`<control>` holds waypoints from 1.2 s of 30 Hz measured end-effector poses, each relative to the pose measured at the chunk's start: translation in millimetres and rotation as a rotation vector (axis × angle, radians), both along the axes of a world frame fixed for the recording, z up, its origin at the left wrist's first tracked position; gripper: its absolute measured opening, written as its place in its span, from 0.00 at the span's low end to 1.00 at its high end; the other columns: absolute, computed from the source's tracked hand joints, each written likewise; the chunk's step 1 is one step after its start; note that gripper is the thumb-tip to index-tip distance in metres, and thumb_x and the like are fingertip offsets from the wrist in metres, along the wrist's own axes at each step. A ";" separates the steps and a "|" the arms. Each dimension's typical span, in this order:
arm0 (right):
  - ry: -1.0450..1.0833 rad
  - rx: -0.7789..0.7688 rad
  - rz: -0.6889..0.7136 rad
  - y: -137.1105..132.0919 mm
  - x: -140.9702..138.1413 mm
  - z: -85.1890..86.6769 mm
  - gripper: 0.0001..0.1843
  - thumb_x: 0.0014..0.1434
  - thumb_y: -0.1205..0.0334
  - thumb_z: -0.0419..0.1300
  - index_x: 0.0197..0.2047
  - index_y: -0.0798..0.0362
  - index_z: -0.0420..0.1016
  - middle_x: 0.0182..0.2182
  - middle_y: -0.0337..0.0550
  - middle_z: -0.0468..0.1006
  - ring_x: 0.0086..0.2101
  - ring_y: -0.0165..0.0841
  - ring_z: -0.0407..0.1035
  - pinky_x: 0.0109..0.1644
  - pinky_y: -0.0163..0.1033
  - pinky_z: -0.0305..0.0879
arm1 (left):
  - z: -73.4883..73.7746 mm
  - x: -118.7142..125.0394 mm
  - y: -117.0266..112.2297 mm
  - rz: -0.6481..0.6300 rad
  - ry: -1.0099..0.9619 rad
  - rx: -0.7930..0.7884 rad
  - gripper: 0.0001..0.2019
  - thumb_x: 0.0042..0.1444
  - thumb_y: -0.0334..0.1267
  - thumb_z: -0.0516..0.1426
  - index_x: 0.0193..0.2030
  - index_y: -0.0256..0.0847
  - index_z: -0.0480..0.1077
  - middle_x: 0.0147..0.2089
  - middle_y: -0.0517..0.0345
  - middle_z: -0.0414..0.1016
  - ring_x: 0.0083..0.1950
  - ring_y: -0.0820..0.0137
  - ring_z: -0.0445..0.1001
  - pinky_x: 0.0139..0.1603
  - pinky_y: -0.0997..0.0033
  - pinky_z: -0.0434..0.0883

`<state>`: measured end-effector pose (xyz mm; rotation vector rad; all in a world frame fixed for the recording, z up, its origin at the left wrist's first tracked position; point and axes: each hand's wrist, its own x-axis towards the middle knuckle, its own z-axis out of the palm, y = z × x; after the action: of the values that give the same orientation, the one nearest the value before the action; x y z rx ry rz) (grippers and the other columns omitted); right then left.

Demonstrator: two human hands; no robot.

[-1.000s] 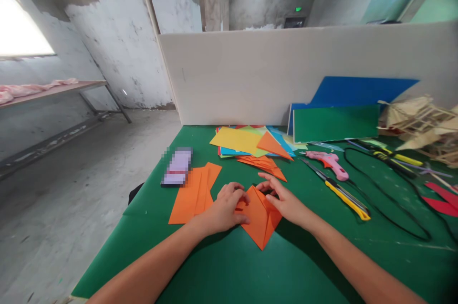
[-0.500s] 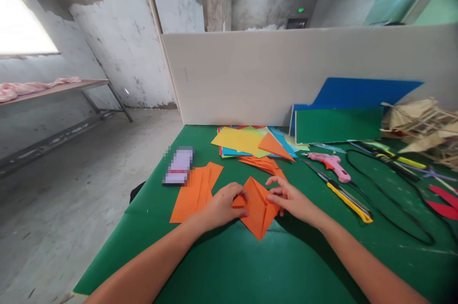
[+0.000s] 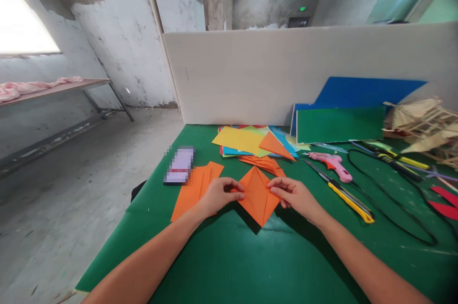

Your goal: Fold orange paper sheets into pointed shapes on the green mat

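Observation:
Between my hands is a folded orange paper (image 3: 255, 199), diamond-shaped with creases running down from its top corner. My left hand (image 3: 222, 194) pinches its left corner between thumb and fingers. At the opposite corner, my right hand (image 3: 291, 195) grips the paper the same way. The paper is a little above the green table, with a shadow under its lower edge. Flat orange sheets (image 3: 188, 195) lie beside my left hand, partly covered by it. Just behind the held paper is a pile of folded orange pieces (image 3: 263, 163).
Coloured paper sheets (image 3: 236, 139) are stacked at the back, an orange triangle (image 3: 275, 144) on top. A phone (image 3: 180, 165) lies at left. To the right are a pink glue gun (image 3: 334, 164), its black cable, and a yellow utility knife (image 3: 348, 201). A white board (image 3: 236, 75) stands behind.
My hands have lifted the orange paper slightly off the table and away from me. My right fingers, spread before, have closed on its right corner.

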<state>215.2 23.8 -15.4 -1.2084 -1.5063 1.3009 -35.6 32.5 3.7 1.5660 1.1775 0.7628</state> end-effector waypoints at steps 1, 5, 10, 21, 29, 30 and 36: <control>0.004 0.003 -0.001 -0.2 0.2 -0.1 0.15 0.54 0.50 0.63 0.39 0.52 0.73 0.32 0.38 0.73 0.16 0.20 0.60 0.20 0.30 0.54 | 1.5 -1.4 0.3 0.003 -0.005 -0.014 0.10 0.44 0.39 0.65 0.34 0.39 0.76 0.36 0.57 0.78 0.36 0.70 0.74 0.39 0.72 0.70; 0.024 0.009 -0.016 -0.5 0.6 -0.9 0.15 0.54 0.50 0.64 0.38 0.52 0.71 0.29 0.36 0.72 0.17 0.22 0.62 0.19 0.30 0.55 | 8.4 -7.6 2.4 -0.060 -0.048 -0.075 0.09 0.49 0.39 0.62 0.38 0.41 0.78 0.41 0.56 0.79 0.41 0.69 0.75 0.44 0.71 0.71; 0.062 -0.005 -0.005 0.5 0.4 -1.1 0.15 0.53 0.50 0.64 0.37 0.52 0.70 0.28 0.35 0.71 0.17 0.23 0.64 0.19 0.30 0.56 | 11.3 -11.7 5.2 -0.077 -0.059 -0.086 0.07 0.50 0.35 0.61 0.37 0.42 0.79 0.42 0.57 0.79 0.41 0.70 0.75 0.44 0.72 0.72; 0.101 0.168 0.022 -1.1 0.2 -3.0 0.18 0.59 0.52 0.60 0.49 0.48 0.62 0.26 0.34 0.72 0.25 0.31 0.72 0.30 0.37 0.68 | -3.1 -11.9 14.2 0.078 -0.157 0.173 0.07 0.47 0.33 0.61 0.33 0.40 0.68 0.33 0.61 0.74 0.37 0.71 0.75 0.39 0.72 0.72; -0.141 0.405 -0.176 -9.9 3.4 1.9 0.12 0.61 0.52 0.56 0.44 0.47 0.74 0.29 0.43 0.78 0.29 0.38 0.74 0.36 0.45 0.73 | 7.7 -9.2 3.6 0.131 0.017 0.363 0.04 0.52 0.36 0.59 0.36 0.41 0.72 0.36 0.58 0.76 0.37 0.69 0.75 0.38 0.71 0.72; -0.180 0.435 -0.190 -11.2 3.9 3.1 0.12 0.61 0.52 0.56 0.43 0.47 0.76 0.29 0.43 0.79 0.29 0.38 0.74 0.36 0.45 0.73 | 9.5 -9.5 2.4 0.130 0.051 0.395 0.03 0.52 0.35 0.59 0.35 0.42 0.73 0.35 0.58 0.76 0.36 0.70 0.74 0.37 0.71 0.71; -0.396 0.727 -0.184 -14.8 7.9 7.1 0.10 0.64 0.59 0.53 0.42 0.44 0.76 0.40 0.42 0.82 0.38 0.39 0.76 0.45 0.46 0.72 | 15.6 -17.7 0.7 0.030 0.180 0.659 0.05 0.54 0.30 0.57 0.28 0.41 0.66 0.35 0.59 0.72 0.38 0.70 0.71 0.38 0.72 0.68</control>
<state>223.1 9.1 -8.3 -1.1000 -1.8605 0.3229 -53.3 33.2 19.3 2.1960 1.1384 1.1229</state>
